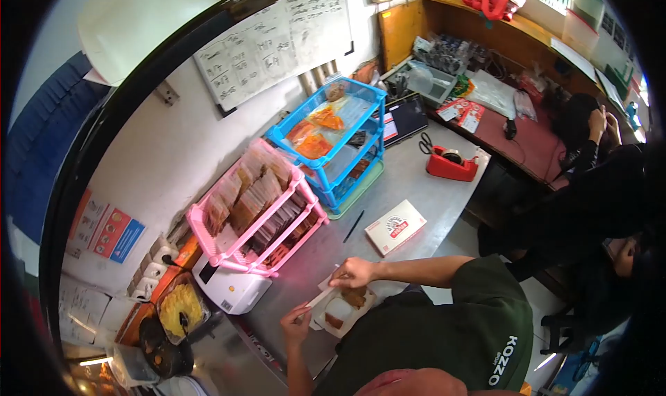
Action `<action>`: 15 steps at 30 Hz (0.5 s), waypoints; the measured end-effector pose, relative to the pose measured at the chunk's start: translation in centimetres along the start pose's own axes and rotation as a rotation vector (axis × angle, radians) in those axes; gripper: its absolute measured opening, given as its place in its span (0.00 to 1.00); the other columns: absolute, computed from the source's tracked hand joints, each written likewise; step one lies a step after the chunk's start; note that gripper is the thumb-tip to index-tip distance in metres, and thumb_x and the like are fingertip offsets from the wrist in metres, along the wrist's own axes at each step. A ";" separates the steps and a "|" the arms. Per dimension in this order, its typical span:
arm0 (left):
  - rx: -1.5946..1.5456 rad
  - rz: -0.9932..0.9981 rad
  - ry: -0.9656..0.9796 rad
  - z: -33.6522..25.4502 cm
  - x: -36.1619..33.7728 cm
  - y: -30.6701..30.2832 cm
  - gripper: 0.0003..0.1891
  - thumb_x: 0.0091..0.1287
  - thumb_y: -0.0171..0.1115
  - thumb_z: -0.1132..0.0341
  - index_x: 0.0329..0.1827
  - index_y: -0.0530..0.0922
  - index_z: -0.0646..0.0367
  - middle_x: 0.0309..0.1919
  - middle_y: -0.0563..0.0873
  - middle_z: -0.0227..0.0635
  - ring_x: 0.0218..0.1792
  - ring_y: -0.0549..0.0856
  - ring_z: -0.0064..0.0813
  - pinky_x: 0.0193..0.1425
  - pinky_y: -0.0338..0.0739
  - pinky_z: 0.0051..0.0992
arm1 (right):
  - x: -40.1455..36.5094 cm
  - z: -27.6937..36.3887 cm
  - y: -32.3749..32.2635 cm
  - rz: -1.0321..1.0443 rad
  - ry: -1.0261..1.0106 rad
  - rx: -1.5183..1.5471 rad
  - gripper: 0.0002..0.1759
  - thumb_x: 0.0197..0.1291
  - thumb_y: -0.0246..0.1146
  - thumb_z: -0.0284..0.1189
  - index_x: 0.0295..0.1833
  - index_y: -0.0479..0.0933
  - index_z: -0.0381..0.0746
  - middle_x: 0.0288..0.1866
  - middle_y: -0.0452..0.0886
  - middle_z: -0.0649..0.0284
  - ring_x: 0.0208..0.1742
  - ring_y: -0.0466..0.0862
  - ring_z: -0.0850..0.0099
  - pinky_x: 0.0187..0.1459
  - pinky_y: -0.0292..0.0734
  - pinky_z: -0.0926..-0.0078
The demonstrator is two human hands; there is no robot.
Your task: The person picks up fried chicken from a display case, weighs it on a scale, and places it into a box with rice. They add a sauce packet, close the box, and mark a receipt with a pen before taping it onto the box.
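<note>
A small white box (359, 317) stands open on the metal table, with a brown food piece (354, 297), a white round item and a reddish-brown packet inside. My right hand (354, 272) pinches the upper end of the box's raised lid. At the lid's lower end, the fingers of my left hand (297, 321) are closed on its edge. A closed white box with a red logo (395, 227) lies on the table beyond my right forearm. Near it is a dark pen (354, 226).
Pink rack (243, 251) with packets and blue tiered rack (318, 163) stand along the wall. Also present: red tape dispenser (451, 164), scissors (425, 143), white machine (229, 286), tray of yellow food (182, 311). A person in dark clothes (576, 208) is at right.
</note>
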State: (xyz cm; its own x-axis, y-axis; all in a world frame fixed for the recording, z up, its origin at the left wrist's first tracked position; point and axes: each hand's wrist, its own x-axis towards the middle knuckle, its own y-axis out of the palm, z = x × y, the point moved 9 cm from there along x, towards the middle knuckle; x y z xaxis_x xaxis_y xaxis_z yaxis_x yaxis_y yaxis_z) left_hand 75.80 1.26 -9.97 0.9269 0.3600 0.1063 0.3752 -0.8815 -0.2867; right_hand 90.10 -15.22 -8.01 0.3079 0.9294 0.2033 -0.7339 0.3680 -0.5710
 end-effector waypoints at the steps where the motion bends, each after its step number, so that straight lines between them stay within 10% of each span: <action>1: 0.042 0.006 0.048 0.3 0.2 0.1 0.07 0.60 0.66 0.78 0.40 0.86 0.64 0.42 0.87 0.44 0.39 0.84 0.23 0.42 0.77 0.21 | -0.2 -1.9 1.1 0.098 0.189 0.002 0.16 0.63 0.61 0.40 0.51 0.81 0.43 0.49 0.83 0.56 0.46 0.83 0.58 0.44 0.79 0.64; 9: 0.057 -0.085 -0.063 2.0 -1.1 0.1 0.09 0.59 0.69 0.73 0.43 0.85 0.61 0.40 0.88 0.41 0.38 0.84 0.20 0.43 0.79 0.22 | -0.6 0.0 1.2 -0.075 -0.238 -0.247 0.12 0.59 0.63 0.34 0.46 0.82 0.41 0.38 0.85 0.59 0.37 0.85 0.60 0.40 0.80 0.64; 15: 0.253 0.119 -0.107 3.9 -6.0 0.2 0.21 0.59 0.57 0.78 0.57 0.80 0.56 0.52 0.84 0.41 0.53 0.84 0.30 0.54 0.76 0.24 | -4.0 -1.5 2.2 -0.099 -0.113 -0.202 0.19 0.48 0.60 0.21 0.49 0.81 0.45 0.46 0.84 0.58 0.46 0.84 0.59 0.49 0.80 0.64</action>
State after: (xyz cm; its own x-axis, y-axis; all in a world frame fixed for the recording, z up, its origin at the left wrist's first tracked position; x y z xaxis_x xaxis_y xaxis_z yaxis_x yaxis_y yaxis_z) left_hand 70.26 0.08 -14.44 0.9529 0.3007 -0.0394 0.2372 -0.8200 -0.5209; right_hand 88.20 -18.19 -11.28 0.2942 0.8902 0.3477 -0.5641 0.4554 -0.6887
